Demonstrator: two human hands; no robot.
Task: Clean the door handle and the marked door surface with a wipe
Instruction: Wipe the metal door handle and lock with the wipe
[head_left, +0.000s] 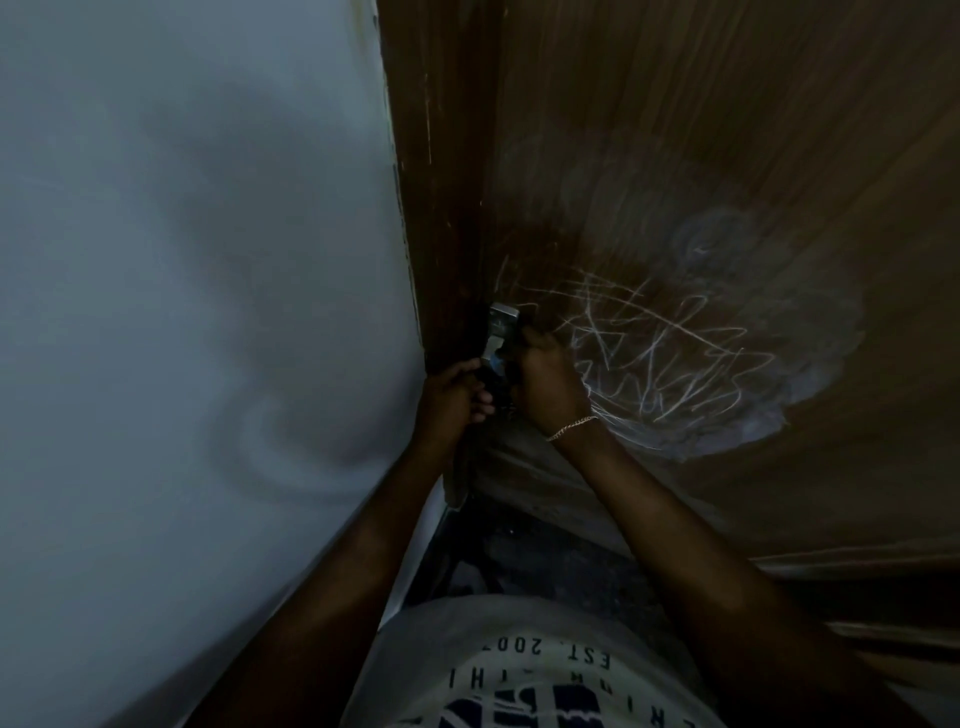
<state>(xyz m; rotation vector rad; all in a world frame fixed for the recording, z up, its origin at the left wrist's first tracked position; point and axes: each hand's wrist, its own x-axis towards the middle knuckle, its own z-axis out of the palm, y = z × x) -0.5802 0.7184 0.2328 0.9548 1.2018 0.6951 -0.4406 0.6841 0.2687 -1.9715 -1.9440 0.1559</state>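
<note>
A metal door handle (501, 325) is fixed at the left edge of a brown wooden door (727, 130). White chalk scribbles (670, 358) and a pale smeared patch (810, 364) cover the door to the right of the handle. My left hand (454, 392) is curled around the lower part of the handle. My right hand (550, 382), with a thin bracelet at the wrist, is curled against the handle's right side. A small blue bit of wipe (497, 362) shows between the two hands; which hand holds it is unclear.
A pale grey wall (182, 260) fills the left side, meeting the dark door frame (441, 156). Dark floor (519, 561) lies below the hands. The scene is dim.
</note>
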